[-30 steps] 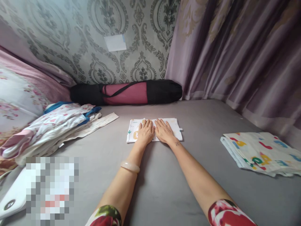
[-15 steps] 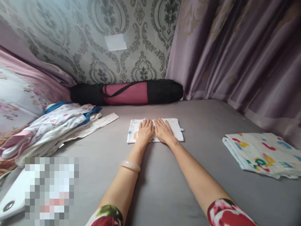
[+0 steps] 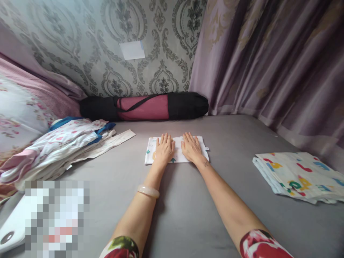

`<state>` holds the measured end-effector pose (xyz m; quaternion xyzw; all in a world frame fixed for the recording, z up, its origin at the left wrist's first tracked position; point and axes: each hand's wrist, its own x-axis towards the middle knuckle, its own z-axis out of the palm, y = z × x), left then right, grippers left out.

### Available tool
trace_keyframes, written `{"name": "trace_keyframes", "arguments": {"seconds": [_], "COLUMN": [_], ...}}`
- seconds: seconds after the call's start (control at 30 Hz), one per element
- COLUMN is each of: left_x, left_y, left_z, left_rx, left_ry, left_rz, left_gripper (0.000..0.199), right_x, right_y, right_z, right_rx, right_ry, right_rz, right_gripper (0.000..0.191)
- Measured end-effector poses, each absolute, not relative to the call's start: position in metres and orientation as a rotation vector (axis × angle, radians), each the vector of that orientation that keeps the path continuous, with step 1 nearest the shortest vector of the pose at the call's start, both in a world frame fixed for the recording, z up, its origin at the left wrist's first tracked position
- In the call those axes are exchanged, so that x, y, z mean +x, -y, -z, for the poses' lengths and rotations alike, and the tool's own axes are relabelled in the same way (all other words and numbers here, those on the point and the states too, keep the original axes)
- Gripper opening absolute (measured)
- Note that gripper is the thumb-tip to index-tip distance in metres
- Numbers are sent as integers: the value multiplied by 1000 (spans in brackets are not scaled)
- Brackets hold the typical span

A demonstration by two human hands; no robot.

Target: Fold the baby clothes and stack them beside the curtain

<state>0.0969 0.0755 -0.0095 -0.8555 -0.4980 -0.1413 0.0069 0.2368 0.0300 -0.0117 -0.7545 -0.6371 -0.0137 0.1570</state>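
Note:
A white cloth (image 3: 178, 152) with small coloured prints lies folded into a flat rectangle on the grey sheet (image 3: 209, 215). A small tag sticks out at its right edge. My left hand (image 3: 165, 148) rests palm down on its left half, fingers stretched out and pointing away from me. On the right half lies my right hand (image 3: 192, 147), also flat with its fingers extended. A strip of the cloth shows between the two hands. Neither hand grips anything; the cloth under the palms is hidden.
To the right sits a folded stack of cloths (image 3: 301, 175) with bright prints. Loose clothes (image 3: 67, 143) are piled at the left, near a white device (image 3: 16, 222) partly blurred out. A black and pink long bag (image 3: 145, 107) lies along the wall, beside purple curtains (image 3: 242, 64).
My hands have moved apart on the folded cloth: the right one has slid to the right and the left one slightly left. The cloth stays in place.

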Motion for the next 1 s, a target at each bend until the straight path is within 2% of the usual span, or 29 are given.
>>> {"name": "trace_keyframes", "arguments": {"seconds": [0.27, 0.53, 1.0], "left_x": [90, 89, 77], "left_y": [-85, -86, -87], "left_z": [27, 29, 11], "left_rx": [-2725, -2725, -2580], "left_ry": [1651, 1650, 1825], "left_rz": [303, 326, 380], "left_gripper": [57, 58, 59], "right_x": [238, 238, 260], "right_y": [-30, -30, -26], "right_z": [24, 23, 12], "right_rx": [-2270, -2262, -2339], "right_ry": [1782, 1785, 1695], "right_rz": [0, -26, -28], "right_gripper": [57, 58, 59]}}
